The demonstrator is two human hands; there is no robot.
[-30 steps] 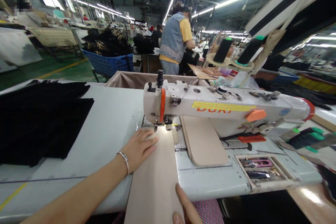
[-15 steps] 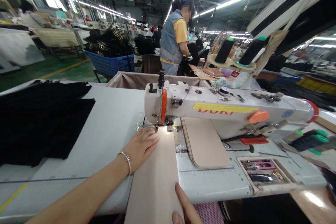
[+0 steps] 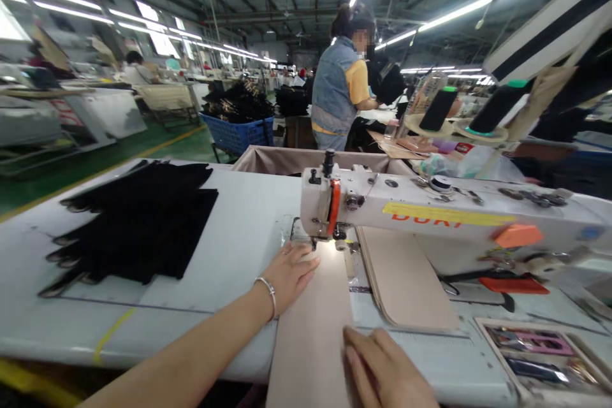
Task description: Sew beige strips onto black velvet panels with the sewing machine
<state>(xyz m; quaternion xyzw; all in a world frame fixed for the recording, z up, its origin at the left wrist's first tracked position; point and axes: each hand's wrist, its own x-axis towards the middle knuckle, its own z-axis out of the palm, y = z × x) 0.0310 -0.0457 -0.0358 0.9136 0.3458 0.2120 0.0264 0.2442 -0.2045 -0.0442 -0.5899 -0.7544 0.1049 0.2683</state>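
Observation:
A long beige fabric or leather-like panel (image 3: 310, 338) runs from the front table edge up under the presser foot of a sewing machine (image 3: 373, 204). My left hand (image 3: 291, 277), with a bracelet at its wrist, lies flat with fingers stretched on the panel's left side, its fingertips close to the needle area. At the panel's right edge is my right hand (image 3: 382, 366), finger and thumb bent close together on that edge. A stack of beige rounded pieces (image 3: 406, 280) lies under the machine arm, right of the needle.
Black cut pieces (image 3: 143, 223) are piled on the left of the table (image 3: 239, 204). A tray (image 3: 540, 357) of small tools sits at front right. Behind the machine are a fabric-lined bin (image 3: 268, 158), thread cones (image 3: 438, 108), a blue basket (image 3: 236, 134) and a standing person (image 3: 339, 86).
My view has swung left, so everything sits farther right. My right hand has come farther into view along the panel's right edge. My left hand stays beside the presser foot.

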